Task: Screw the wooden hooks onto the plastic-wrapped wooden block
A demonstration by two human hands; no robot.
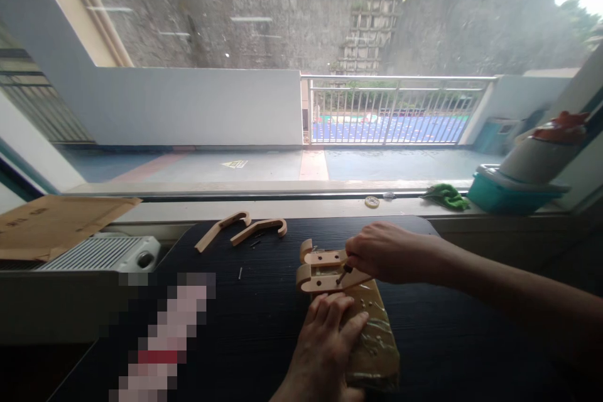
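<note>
A wooden block wrapped in clear plastic [377, 339] lies on the dark table [245, 333]. My left hand [325, 345] lies flat on it, fingers stretched toward a pair of wooden hook pieces [320, 270] at its far end. My right hand [391, 252] reaches in from the right and pinches a small dark screw or tool tip [343, 273] against the hook pieces. Two more wooden hooks [240, 229] lie loose farther back on the table, with a few small dark screws [254, 243] beside them.
A window sill behind the table holds a tape roll [372, 201], a green cloth [447, 196] and a teal basin [513, 195] with a white container. A cardboard sheet [51, 223] and a white radiator-like unit [101, 254] sit at left.
</note>
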